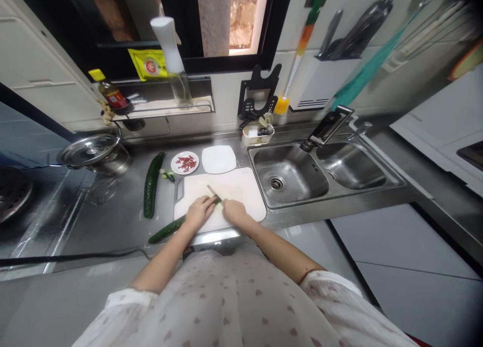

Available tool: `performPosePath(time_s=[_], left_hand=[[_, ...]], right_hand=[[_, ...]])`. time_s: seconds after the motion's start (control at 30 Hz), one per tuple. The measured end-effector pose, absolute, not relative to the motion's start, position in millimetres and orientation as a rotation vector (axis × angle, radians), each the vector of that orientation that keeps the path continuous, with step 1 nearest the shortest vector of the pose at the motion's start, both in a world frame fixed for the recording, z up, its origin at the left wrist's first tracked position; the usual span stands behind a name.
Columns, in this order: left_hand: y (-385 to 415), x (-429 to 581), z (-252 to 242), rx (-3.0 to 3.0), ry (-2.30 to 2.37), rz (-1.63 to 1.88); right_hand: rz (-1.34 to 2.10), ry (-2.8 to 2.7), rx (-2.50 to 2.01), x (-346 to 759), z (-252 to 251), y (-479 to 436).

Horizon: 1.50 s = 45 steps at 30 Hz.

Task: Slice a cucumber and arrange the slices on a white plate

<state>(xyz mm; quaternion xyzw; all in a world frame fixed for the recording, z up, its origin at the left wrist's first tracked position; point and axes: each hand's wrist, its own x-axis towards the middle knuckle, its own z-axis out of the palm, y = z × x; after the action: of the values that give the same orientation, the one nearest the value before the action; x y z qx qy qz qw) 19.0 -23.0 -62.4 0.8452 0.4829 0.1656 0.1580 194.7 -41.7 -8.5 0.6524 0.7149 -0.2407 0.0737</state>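
Note:
On the white cutting board (241,186), my right hand (234,212) is closed around the handle of a small knife (212,190), its blade pointing away and to the left. Close beside the blade, the bent fingers of my left hand (199,212) press a cucumber piece (218,200) to the board; most of that piece is hidden. Behind my left wrist lies a cucumber (165,230), partly over the board's left front corner. A larger whole cucumber (151,186) rests on the counter further left, with cut cucumber ends (167,175) next to it.
Behind the board stand a plate of chopped red bits (174,163) and a white square plate (219,159). A double sink (260,186) adjoins on the right. At the left are a lidded steel pot (113,160) and a black cable (75,258). A wall shelf (158,111) holds bottles.

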Motion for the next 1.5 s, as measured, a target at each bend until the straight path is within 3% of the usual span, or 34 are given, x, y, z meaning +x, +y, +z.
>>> performPosePath(time_s=[0.57,1.0,1.5], left_hand=[[-28.8,24.2,-38.1,2.398,1.492,0.309],[-31.2,21.7,-42.9,2.290,1.476,0.450],[-13.2,16.6,-44.1,1.684,1.629,0.864]], right_hand=[[-0.784,2.130,1.939,199.5,-4.4,-39.0],[-0.777,2.036,1.901,218.7,11.8,-70.4],[-0.291,2.137,1.945,254.6,26.9,-65.7]])
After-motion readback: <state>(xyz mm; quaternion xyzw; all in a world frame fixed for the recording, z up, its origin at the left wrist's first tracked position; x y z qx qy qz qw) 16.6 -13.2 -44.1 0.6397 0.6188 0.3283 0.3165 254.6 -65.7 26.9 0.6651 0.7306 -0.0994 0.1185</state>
